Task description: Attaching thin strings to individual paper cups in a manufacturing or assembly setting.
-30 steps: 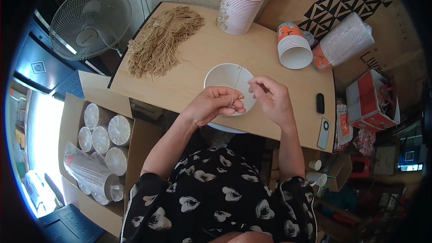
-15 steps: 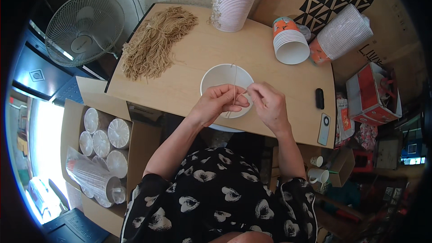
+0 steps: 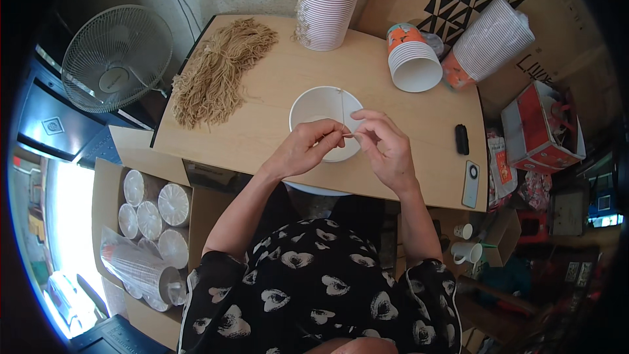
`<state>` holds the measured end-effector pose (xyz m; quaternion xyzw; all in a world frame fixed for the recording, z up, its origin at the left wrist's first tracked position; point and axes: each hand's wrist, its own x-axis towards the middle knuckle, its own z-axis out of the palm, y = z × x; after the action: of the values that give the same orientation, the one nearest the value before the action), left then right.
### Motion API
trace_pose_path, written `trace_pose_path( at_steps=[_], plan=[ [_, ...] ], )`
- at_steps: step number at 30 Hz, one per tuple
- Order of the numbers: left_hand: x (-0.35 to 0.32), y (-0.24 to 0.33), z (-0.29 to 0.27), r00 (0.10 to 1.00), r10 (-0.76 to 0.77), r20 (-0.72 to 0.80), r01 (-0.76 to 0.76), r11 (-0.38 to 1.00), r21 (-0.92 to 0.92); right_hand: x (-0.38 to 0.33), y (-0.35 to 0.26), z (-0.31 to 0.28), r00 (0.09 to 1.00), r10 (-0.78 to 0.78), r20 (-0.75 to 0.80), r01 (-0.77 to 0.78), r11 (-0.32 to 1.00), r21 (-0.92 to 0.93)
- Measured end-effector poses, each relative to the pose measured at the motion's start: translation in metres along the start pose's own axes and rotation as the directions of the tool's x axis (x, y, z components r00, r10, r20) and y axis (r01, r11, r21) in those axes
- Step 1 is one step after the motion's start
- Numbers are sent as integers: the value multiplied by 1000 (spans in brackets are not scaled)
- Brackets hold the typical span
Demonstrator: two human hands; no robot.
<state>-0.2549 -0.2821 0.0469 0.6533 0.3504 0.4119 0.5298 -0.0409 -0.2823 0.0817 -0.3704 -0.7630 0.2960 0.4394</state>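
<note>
Over the white paper tub point(image 3: 304, 106), both of my hands work close together on a thin beige string point(image 3: 343, 106). The string is hooked at the tub's far rim and runs across its mouth toward me. My left hand point(image 3: 306, 149) pinches it between thumb and forefinger. Closed at the fingertips as well, my right hand point(image 3: 388, 152) pinches the string just to the right, its upper fingers partly raised. The exact tangle between the fingertips is too small to make out. At the far left of the table lies a bundle of beige strings point(image 3: 219, 72).
At the back stands a tall stack of orange-and-white tubs point(image 3: 327, 16), strings hanging along its left side. More tubs point(image 3: 416, 65) lie to the right, beside a wrapped stack point(image 3: 488, 42). A black object point(image 3: 462, 139) and a phone point(image 3: 470, 183) rest near the right edge. A carton point(image 3: 108, 206) holds wrapped stacks.
My hands have drawn together at the string; the left fingers, spread before, have closed into a pinch. The right hand's upper fingers have lifted. The whole view has shifted slightly.
</note>
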Motion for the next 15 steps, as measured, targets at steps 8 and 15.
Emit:
trace_pose_path(
  at_steps=[8,15],
  plan=[
    [-4,3,-7,1000,9,-10,-7,984,175,10,20,6,948,257,188,-276,957,84],
    [-9,-8,-13,987,-149,-65,143,986,-86,9,30,11,976,188,105,-205,961,185]
  ],
)
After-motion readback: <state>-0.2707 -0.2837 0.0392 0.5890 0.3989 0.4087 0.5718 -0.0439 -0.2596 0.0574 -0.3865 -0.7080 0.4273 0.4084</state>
